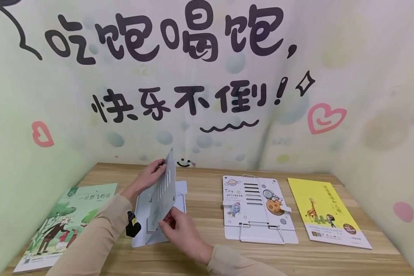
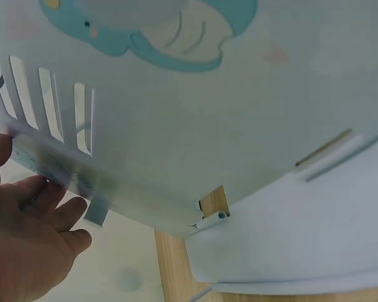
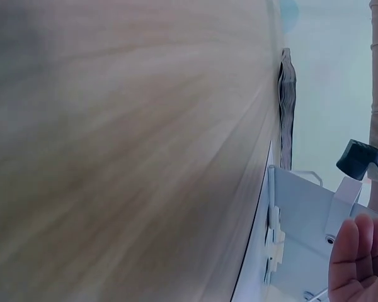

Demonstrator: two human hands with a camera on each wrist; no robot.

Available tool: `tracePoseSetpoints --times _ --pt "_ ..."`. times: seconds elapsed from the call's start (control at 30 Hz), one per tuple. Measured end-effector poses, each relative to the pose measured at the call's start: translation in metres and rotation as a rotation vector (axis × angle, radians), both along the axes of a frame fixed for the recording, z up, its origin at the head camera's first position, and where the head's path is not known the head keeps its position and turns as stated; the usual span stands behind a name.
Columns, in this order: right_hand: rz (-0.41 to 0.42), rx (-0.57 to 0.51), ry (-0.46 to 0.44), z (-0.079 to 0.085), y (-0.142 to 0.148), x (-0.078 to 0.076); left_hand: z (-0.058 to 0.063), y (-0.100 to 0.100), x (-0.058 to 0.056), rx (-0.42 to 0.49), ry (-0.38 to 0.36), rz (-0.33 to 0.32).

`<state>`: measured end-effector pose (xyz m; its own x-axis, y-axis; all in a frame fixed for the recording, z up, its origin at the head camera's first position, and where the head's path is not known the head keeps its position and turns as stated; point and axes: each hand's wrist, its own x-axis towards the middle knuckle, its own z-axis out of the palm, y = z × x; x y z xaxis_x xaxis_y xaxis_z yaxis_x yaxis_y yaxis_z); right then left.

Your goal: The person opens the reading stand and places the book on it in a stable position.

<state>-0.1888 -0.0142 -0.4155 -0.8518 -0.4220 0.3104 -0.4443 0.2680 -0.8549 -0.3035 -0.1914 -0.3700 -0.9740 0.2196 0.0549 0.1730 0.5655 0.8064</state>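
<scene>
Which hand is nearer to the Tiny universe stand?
Right. The right hand holds the lower edge of the raised panel, left of the Tiny universe stand; the left hand is at the panel's upper part, farther left.

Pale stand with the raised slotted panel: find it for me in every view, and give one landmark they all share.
Head: the stand is left of centre, in the lower half.
Left wrist: the stand fills most of the picture, cut off by its edges.
Right wrist: the stand is at lower right, partly hidden.
Shared landmark: the wooden tabletop, seen at the bottom in left wrist and filling the left in right wrist.
</scene>
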Motion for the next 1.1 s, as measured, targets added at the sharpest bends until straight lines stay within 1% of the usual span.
tracePoseSetpoints --times 0.13,0.27,0.37,0.43,0.5,0.6,0.7,0.8,0.87,1.1 --pt "0.006 0.008 -0.003 0.0 0.006 0.0 -0.001 -0.002 0.0 -0.007 0.007 0.017" --pt "0.011 0.008 -0.005 0.0 0.014 -0.004 0.0 -0.008 0.003 0.004 0.0 0.061" --pt "0.016 -0.012 -0.04 0.001 0.022 -0.009 -0.001 -0.013 0.007 0.012 0.005 0.092" --pt "0.012 -0.028 -0.071 0.002 0.027 -0.015 -0.002 -0.017 0.009 -0.007 0.023 0.119" --pt "-0.006 -0.047 -0.096 0.003 0.032 -0.024 -0.003 -0.021 0.011 -0.033 0.025 0.154" --pt "-0.057 -0.074 -0.1 0.003 0.038 -0.041 -0.004 -0.026 0.014 -0.082 0.024 0.216" --pt "-0.108 -0.084 -0.104 0.004 0.041 -0.058 -0.006 -0.033 0.017 -0.109 0.032 0.256" --pt "-0.148 -0.059 -0.128 0.008 0.044 -0.074 -0.008 -0.038 0.02 -0.118 0.069 0.279" --pt "-0.166 -0.038 -0.138 0.011 0.044 -0.083 -0.009 -0.041 0.021 -0.116 0.077 0.288" --pt "-0.239 0.039 -0.147 0.021 0.039 -0.109 -0.012 -0.045 0.025 -0.103 0.035 0.325"
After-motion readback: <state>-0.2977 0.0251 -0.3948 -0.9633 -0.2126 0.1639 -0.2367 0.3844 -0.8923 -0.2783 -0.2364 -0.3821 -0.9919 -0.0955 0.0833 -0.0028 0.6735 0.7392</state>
